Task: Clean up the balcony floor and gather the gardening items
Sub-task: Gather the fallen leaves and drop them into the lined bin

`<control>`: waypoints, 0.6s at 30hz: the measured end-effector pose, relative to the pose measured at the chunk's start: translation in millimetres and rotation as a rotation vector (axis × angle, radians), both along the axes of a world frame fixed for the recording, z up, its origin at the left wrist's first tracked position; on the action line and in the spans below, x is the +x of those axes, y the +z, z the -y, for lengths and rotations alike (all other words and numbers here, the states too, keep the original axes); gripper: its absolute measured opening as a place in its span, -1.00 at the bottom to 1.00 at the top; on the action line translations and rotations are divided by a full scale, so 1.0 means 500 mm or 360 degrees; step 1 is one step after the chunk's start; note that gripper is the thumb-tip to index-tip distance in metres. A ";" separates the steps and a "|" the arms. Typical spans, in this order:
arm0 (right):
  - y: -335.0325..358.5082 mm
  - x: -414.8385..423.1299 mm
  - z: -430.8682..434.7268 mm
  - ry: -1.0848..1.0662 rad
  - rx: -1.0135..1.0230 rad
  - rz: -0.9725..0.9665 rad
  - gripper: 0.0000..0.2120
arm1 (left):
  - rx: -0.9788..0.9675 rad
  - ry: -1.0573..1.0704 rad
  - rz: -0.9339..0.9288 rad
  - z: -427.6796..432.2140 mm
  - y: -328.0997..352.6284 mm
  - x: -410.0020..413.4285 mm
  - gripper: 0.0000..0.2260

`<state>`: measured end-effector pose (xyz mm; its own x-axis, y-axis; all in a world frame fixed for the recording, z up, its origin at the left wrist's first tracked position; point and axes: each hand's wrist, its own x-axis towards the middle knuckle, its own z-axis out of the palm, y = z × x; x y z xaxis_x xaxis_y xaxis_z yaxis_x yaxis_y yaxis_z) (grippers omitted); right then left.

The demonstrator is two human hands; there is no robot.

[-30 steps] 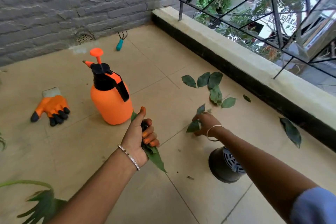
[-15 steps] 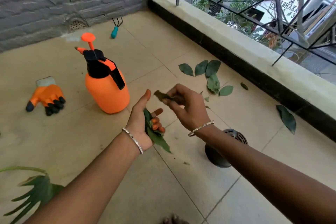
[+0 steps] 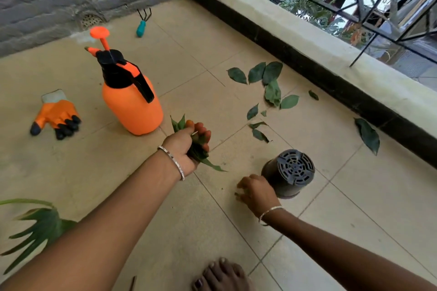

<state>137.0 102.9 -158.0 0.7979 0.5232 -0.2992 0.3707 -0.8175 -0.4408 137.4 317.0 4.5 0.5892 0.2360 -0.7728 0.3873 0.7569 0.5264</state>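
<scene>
balcony floor [image 3: 212,30]: orange sprayer [image 3: 132,106] upright. black pot [image 3: 288,172] upturned, just beside right hand [image 3: 257,192]; fingers curled down at floor, can't tell if holding anything. left hand [image 3: 186,146] grips leaf bunch [image 3: 198,155]. loose leaves [image 3: 272,92] near ledge.

Green loose leaves [image 3: 272,80] lay flat on the tiles near the ledge; a leaf bunch [image 3: 197,153] was gripped in the left hand [image 3: 186,146]. Orange sprayer [image 3: 132,104] upright; orange glove [image 3: 56,116] left of it; teal-handled hand rake [image 3: 141,28] by the wall; black pot [image 3: 288,172] inverted.
</scene>
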 end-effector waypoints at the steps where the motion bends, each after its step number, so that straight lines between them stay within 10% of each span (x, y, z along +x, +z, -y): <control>1: -0.020 -0.007 0.002 0.0000 0.0028 0.0056 -0.79 | 0.0030 -0.0001 -0.0007 -0.004 0.001 -0.002 -0.79; 18: 0.018 0.138 -0.124 -0.0266 0.0435 -0.0096 -0.81 | 0.0058 -0.0010 0.0043 -0.082 -0.008 -0.059 -0.70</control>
<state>205.8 165.0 -149.0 0.8647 0.4537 -0.2155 0.2075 -0.7134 -0.6693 107.8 358.0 0.4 0.6112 0.2597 -0.7477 0.3776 0.7346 0.5638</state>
